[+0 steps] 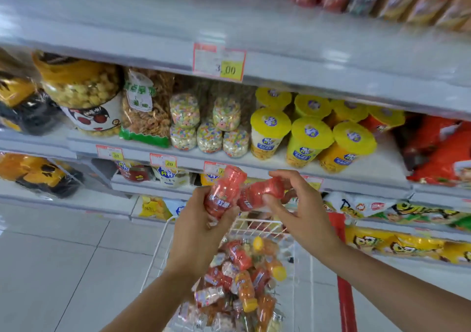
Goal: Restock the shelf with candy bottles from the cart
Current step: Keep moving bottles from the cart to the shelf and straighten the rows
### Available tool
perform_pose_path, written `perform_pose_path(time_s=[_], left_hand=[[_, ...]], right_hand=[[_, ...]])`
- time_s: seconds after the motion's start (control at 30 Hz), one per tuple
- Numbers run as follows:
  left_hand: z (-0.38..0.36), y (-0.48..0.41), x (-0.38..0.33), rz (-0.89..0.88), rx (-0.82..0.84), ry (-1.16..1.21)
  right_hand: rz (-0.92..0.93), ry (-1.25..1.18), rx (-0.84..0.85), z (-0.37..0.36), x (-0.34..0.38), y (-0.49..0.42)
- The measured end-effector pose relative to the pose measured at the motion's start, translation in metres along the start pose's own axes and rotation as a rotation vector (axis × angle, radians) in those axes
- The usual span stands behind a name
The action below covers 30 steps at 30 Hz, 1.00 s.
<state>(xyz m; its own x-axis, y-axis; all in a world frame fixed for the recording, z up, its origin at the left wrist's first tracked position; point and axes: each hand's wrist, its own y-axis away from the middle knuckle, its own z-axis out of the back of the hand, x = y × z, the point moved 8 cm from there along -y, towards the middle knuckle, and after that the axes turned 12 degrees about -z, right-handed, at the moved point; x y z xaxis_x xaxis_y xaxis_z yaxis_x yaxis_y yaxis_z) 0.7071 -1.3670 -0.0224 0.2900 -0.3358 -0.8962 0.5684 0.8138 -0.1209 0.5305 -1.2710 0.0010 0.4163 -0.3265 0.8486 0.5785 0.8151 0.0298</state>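
My left hand (204,227) grips a red candy bottle (224,191) held upright, its cap pointing up. Beside it my right hand (298,209) pinches a second red candy bottle (262,194) that lies sideways, cap toward the right. Both bottles hover above the white wire cart (265,226), just in front of the shelf edge (280,168). Inside the cart lie several more candy bottles (244,275), red and orange. On the shelf stand pastel candy bottles (209,125) stacked in two rows.
Yellow-lidded tubs (311,138) stand right of the pastel bottles, and a snack bag (145,107) and popcorn jar (84,92) to their left. Red bags (438,150) fill the far right. A red cart handle (344,293) runs down the right. Tiled floor (63,255) lies to the left.
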Motion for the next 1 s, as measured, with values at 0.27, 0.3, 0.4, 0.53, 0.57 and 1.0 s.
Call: perform_pose_path(time_s=[0.27,0.3,0.4,0.53,0.57,1.0], left_hand=[[-0.02,-0.068,-0.192,-0.357,-0.029,0.096],[-0.025,-0.075,-0.211,-0.395,-0.02,0.102],[-0.043,-0.096,-0.26,-0.479,-0.003,0.111],[-0.068,-0.135,-0.302,-0.521,0.015,0.051],[-0.074,-0.145,-0.309,-0.524,0.021,0.024],[-0.1,-0.221,-0.289,-0.397,0.057,-0.316]], right_hand=[[0.224,-0.138,-0.284,0.179,0.101,0.0],[0.244,-0.154,-0.295,0.198,0.108,0.0],[0.333,-0.132,-0.376,0.253,0.127,-0.004],[0.365,-0.081,-0.485,0.307,0.127,-0.025],[0.346,-0.071,-0.5,0.316,0.121,-0.032],[0.205,0.052,-0.422,0.326,0.086,-0.099]])
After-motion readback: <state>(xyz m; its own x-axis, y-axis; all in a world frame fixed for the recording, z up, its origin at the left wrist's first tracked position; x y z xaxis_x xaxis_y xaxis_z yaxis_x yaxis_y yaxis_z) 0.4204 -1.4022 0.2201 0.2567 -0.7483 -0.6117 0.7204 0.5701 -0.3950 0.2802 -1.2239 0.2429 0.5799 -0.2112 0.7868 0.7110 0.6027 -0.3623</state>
